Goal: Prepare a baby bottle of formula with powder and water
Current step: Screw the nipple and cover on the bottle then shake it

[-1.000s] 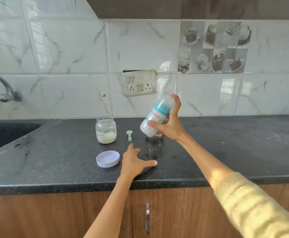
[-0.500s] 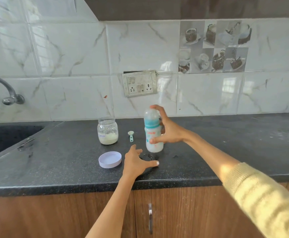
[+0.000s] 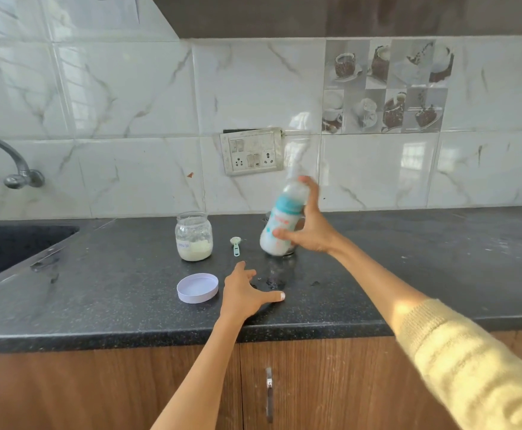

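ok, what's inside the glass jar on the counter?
The glass jar is open and holds pale powder filling its bottom part, with residue on the walls above. Its lid lies apart on the counter. A label hides a small patch.

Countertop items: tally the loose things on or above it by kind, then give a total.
Baby bottle, held tilted in the right hand: 1
Powder jar, open: 1
Jar lid: 1
Measuring scoop: 1
Metal container behind the bottle, mostly hidden: 1
Total: 5
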Action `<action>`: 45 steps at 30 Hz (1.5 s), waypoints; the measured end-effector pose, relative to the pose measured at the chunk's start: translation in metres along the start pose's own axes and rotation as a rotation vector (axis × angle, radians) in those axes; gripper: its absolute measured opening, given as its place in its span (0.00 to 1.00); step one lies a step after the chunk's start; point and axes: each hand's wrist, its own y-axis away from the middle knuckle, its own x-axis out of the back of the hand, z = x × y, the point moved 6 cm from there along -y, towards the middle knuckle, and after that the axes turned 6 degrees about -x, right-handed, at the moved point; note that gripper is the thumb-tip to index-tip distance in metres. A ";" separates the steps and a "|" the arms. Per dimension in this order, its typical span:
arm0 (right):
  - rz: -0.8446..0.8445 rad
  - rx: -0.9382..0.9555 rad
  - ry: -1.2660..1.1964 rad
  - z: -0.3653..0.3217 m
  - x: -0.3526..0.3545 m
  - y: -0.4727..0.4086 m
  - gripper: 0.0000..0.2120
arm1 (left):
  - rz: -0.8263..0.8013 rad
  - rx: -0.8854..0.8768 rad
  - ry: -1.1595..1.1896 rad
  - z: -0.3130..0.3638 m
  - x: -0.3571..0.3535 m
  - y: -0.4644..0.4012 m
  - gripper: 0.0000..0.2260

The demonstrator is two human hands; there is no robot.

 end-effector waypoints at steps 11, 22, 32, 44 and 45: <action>-0.098 0.004 0.114 -0.008 -0.006 -0.003 0.49 | 0.007 -0.001 -0.013 0.000 0.000 -0.001 0.52; -0.124 -0.049 0.104 0.005 -0.013 0.004 0.49 | 0.007 -0.009 -0.003 -0.001 -0.001 -0.001 0.52; 0.041 0.002 -0.054 0.002 -0.001 -0.006 0.48 | 0.003 -0.008 0.010 -0.001 0.000 -0.001 0.51; -0.072 -0.053 -0.020 0.011 -0.004 -0.004 0.48 | 0.002 -0.010 0.010 -0.001 0.000 -0.001 0.51; -0.055 -0.066 -0.052 0.011 -0.003 -0.004 0.48 | 0.001 -0.012 0.011 -0.001 -0.001 -0.001 0.51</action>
